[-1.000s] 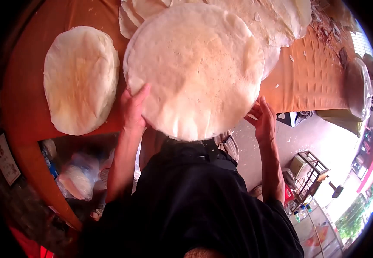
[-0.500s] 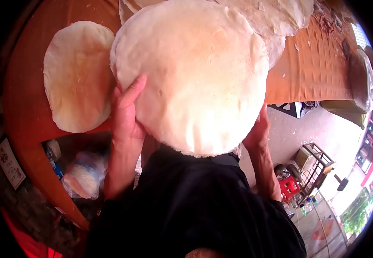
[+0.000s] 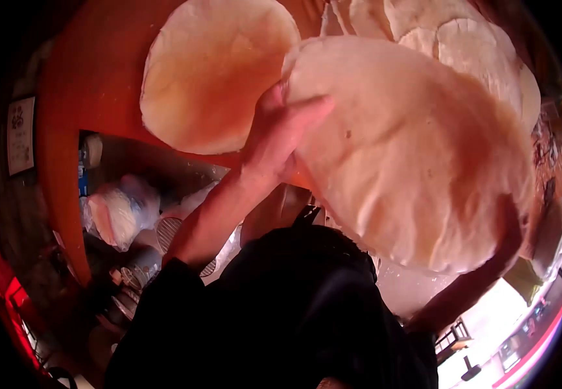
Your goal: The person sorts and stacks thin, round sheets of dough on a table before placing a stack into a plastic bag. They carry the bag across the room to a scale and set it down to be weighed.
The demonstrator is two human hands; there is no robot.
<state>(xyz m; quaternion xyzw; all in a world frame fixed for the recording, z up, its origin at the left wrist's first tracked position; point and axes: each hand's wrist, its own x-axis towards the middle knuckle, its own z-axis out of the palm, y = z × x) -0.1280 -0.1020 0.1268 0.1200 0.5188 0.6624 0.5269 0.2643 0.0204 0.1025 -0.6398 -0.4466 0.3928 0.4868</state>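
A large, pale, thin round flatbread (image 3: 397,149) spans the middle and right of the view, with soft folds along its near side. At its left edge, my left hand (image 3: 277,129) grips it, thumb lying on top and the other fingers mostly hidden beneath. My right hand (image 3: 508,223) clasps the lower right edge, in shadow, with its fingertips partly out of sight. Left of my left hand, another round flatbread (image 3: 216,71) lies flat on the orange-brown table cover (image 3: 115,78).
More flatbreads (image 3: 472,55) lie overlapping at the upper right. Under the table's near edge sits a clear plastic bag (image 3: 122,214) with pale contents. A framed sign (image 3: 21,136) hangs at the far left. Dark scraps (image 3: 547,142) lie near the right edge.
The held flatbread has moved right in the view and tilted, its right side now lower, with both hands still on it. The camera view has turned, and the other flatbread appears farther right.
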